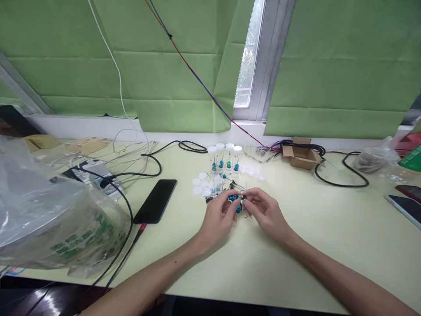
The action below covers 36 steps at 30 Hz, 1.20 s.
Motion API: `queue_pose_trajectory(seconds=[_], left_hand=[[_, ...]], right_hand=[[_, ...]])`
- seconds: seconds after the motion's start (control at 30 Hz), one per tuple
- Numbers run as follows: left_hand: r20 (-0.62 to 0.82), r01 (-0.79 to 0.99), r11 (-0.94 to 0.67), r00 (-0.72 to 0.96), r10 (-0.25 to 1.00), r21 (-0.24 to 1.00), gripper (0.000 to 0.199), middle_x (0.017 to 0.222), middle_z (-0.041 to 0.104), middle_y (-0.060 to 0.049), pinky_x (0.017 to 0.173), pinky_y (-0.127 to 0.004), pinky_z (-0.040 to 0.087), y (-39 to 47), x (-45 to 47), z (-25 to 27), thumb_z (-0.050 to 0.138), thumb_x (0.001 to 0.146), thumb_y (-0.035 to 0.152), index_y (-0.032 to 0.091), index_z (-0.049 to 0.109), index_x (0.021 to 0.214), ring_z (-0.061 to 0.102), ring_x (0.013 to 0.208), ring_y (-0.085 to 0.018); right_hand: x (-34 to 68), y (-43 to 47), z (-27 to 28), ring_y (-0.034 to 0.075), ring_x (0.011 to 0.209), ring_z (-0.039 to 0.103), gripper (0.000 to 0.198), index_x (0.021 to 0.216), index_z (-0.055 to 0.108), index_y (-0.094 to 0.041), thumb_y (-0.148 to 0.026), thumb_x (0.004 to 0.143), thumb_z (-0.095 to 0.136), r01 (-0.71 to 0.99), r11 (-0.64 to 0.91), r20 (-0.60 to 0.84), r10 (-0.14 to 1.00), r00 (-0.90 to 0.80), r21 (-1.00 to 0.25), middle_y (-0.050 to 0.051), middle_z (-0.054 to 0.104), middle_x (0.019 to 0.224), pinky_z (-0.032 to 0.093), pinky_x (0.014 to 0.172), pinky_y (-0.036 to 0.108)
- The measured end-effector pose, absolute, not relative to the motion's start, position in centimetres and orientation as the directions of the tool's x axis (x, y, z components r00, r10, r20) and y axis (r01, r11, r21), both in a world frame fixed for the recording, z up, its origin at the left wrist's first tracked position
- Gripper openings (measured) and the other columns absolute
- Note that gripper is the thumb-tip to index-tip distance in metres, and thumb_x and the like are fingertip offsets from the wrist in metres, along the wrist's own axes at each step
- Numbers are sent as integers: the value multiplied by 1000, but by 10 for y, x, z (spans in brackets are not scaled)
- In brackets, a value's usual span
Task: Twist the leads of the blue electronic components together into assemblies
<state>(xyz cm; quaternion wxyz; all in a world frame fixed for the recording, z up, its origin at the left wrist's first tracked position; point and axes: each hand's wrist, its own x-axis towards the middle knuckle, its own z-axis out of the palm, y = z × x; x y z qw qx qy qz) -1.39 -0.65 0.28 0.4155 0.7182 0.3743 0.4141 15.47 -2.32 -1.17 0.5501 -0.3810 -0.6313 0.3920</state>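
Note:
My left hand (217,216) and my right hand (267,211) meet over the desk, thumbs and fingertips pinched together. Between the fingertips is a small black piece (243,197), too small to name, gripped from both sides. Just below and behind the fingers lie small blue parts (238,208), partly hidden by my left hand. Thin dark metal-looking pieces (233,184) are scattered beyond the fingertips. Farther back stand several clear tubes with white caps (229,159), holding blue or green pieces on thin stems. Loose white caps (198,190) lie to their left, and more white caps (251,171) to their right.
A black phone (155,201) with a plugged-in cable lies left of my hands. A large plastic bag (62,224) fills the left side. Black cables (158,169) snake across the back. An open cardboard box (301,157) stands at the back right; another phone (406,208) lies far right.

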Motion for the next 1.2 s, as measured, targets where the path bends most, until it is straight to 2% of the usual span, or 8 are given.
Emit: queue_pose_trajectory(seconds=[0.23,0.37,0.67,0.87,0.97,1.2], left_hand=[[275,192,-365,376,885,911,23,63,57,2,55,-23,43,-7,-14,6,50,95,36,19,57,109,54,55,-12],[265,188,-359,394,880,914,22,63,57,2,53,-22,42,-7,-14,7,51,95,36,19,56,107,53,54,-11],[272,207,-391,437,857,897,22,64,57,1,51,-23,41,-7,-14,4,49,95,36,19,56,106,53,53,-12],[281,211,-396,425,861,894,23,64,57,1,50,-23,41,-8,-13,4,50,94,36,19,58,106,53,52,-12],[272,207,-381,415,868,901,22,65,58,1,51,-22,41,-9,-12,5,50,95,36,18,58,106,53,53,-12],[257,149,-333,379,889,931,21,64,58,1,51,-22,41,-9,-12,7,49,96,36,19,56,105,52,53,-11]], right_hand=[[155,-21,-12,14,64,55,17,103,58,-20,-34,94,59,10,378,374,919,-121,-926,0,58,73,47,61,29],[155,-21,-9,12,60,52,19,97,59,-19,-37,95,56,45,370,361,923,-130,-928,-1,56,68,44,58,27],[156,-21,-8,12,53,47,43,68,50,-19,-47,100,42,215,342,319,938,-134,-915,-2,52,57,39,57,26],[156,-20,-8,11,52,46,50,62,47,-20,-50,100,38,256,331,308,943,-129,-908,-2,51,54,40,59,26],[155,-21,-7,12,53,48,46,66,51,-19,-49,100,41,211,318,298,947,-120,-925,-2,53,57,41,59,26],[154,-23,-3,13,57,53,27,98,57,-18,-45,95,54,35,311,302,940,-159,-950,-2,56,65,45,58,27]])
